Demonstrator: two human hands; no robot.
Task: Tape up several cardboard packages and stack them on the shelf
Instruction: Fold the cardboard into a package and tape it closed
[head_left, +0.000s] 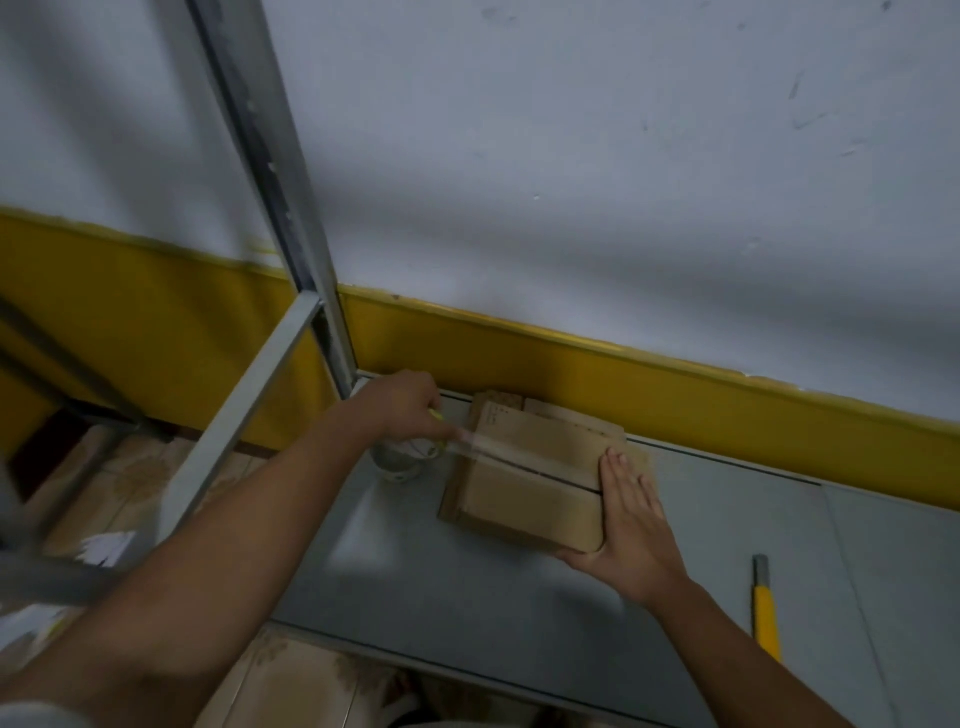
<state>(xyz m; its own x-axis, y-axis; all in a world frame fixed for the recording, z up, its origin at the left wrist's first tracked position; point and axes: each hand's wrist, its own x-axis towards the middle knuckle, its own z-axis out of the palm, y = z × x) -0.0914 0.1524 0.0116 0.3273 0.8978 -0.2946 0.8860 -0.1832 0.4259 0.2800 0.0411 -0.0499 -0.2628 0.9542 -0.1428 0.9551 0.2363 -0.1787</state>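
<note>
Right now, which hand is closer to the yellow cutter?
Right. The right hand rests flat on the right end of the cardboard box, with the yellow cutter lying beyond it. The left hand holds the tape roll past the box's other end.

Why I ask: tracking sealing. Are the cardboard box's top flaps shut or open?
Shut. On the cardboard box the flaps lie flat, meeting along a dark seam, under the right hand; clear tape reaches them from the left hand.
</note>
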